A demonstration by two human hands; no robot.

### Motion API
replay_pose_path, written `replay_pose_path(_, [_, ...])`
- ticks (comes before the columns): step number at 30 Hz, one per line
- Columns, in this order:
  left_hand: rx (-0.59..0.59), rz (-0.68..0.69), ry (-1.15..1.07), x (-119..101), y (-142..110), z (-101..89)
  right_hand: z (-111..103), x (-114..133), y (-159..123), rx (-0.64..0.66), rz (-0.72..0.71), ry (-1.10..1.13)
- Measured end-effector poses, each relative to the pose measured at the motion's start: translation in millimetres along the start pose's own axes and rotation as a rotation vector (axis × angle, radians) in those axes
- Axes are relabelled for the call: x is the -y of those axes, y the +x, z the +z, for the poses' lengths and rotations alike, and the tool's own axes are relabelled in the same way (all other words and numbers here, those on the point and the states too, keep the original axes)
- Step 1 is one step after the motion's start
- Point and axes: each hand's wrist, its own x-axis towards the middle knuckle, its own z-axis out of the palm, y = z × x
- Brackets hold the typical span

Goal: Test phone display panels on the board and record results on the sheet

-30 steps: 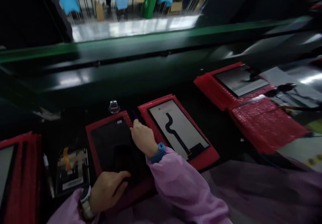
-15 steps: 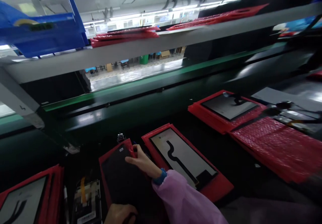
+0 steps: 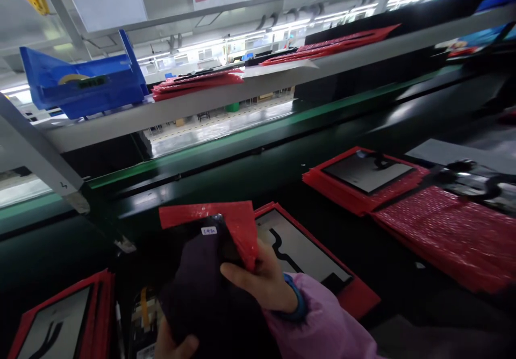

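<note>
Head view shows, at lower centre of the frame, the left hand (image 3: 174, 344) and right hand (image 3: 264, 282) gripping a dark panel (image 3: 213, 294) backed by red wrap (image 3: 242, 222) at opposite edges, seemingly a hold-and-tilt step whose next move calls for steady two-sided support.

An electronics workshop, factory-style — flat screen panels (image 3: 368, 172) and red bubble-wrap sleeves (image 3: 451, 227) lie at near right. Beyond the long green rail (image 3: 226, 139), a shelf (image 3: 129, 121) carries a blue bin (image 3: 94, 94) at left — strip lights (image 3: 290, 24) line the far ceiling.
</note>
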Motion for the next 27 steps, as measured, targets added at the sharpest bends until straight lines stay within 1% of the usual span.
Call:
replay_pose_path(1, [-0.102,0.030,-0.006,-18,3,-3.1,2,6,6,-0.033,-0.027,0.004])
replay_pose_path(2, [-0.172,0.052,0.001,-40,7,-7.4,4,11,11,-0.071,-0.046,0.008])
replay_pose_path(3, [-0.229,0.104,0.000,-65,15,-12.0,6,15,17,-0.103,-0.060,0.021])
replay_pose_path(4, [-0.276,0.186,-0.003,-93,24,-16.1,6,18,23,-0.132,-0.077,0.044])
replay_pose_path(5, [-0.372,0.300,-0.008,-121,36,-18.7,6,20,28,-0.159,-0.100,0.077])
replay_pose_path(6, [-0.426,0.414,-0.008,-150,49,-19.5,4,21,32,-0.191,-0.131,0.111])
replay_pose_path(7, [-0.473,0.534,-0.023,-178,64,-18.3,1,21,36,-0.223,-0.169,0.134])
replay_pose_path(8, [-0.485,0.652,-0.023,-205,80,-15.2,-3,20,38,-0.262,-0.207,0.141])
replay_pose_path(10, [-0.460,0.805,-0.022,-259,115,-5.8,-11,19,40,-0.362,-0.263,0.116])
replay_pose_path(12, [-0.360,0.896,-0.042,-311,154,4.1,-21,17,38,-0.438,-0.274,0.082])
replay_pose_path(14, [-0.218,0.967,0.014,-364,196,11.2,-28,19,34,-0.457,-0.268,0.079])
replay_pose_path(15, [-0.158,0.973,0.074,-391,218,13.6,-32,20,32,-0.452,-0.272,0.087])
replay_pose_path(16, [-0.109,0.934,0.150,-416,239,15.7,-35,23,29,-0.450,-0.282,0.100])
replay_pose_path(17, [-0.080,0.851,0.256,-441,259,18.0,-38,25,27,-0.454,-0.296,0.114])
replay_pose_path(19, [0.002,0.652,0.580,-484,296,24.9,-46,31,22,-0.464,-0.335,0.136])
replay_pose_path(21, [0.001,0.622,0.665,-515,326,36.9,-54,36,18,-0.475,-0.369,0.151])
replay_pose_path(23, [-0.012,0.648,0.726,-533,349,53.2,-62,38,16,-0.480,-0.390,0.174])
replay_pose_path(25, [-0.050,0.721,0.785,-538,364,70.1,-68,38,16,-0.484,-0.394,0.209])
replay_pose_path(27, [-0.131,0.878,0.829,-538,370,83.9,-71,38,17,-0.458,-0.383,0.237])
